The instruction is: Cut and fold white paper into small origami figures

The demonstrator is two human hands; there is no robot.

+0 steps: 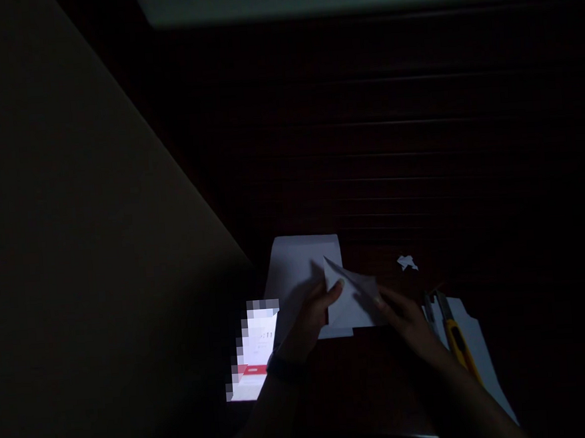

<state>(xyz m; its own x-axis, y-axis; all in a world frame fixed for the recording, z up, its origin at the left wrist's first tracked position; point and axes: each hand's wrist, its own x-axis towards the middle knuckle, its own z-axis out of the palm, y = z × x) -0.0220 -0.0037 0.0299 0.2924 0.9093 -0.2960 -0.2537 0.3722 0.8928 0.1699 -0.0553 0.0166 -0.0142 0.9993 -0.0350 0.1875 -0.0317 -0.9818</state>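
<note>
A folded sheet of white paper [351, 301] is held up between my two hands, its upper layer lifted toward a point at the top left. My left hand [319, 307] pinches its left side, the thumb lying on the face of the paper. On the right edge, my right hand [402, 311] grips with thumb and fingers; part of those fingers is in shadow. A dark band circles my left wrist. Behind the held piece lies a larger stack of white paper [296, 265].
A lit screen [256, 355], partly blurred, stands left of my left arm. A small folded paper piece [406, 262] lies at the back right. By my right forearm, a yellow utility knife [459, 344] rests on white paper [482, 346]. Dark slatted wood rises behind; a pale wall stands left.
</note>
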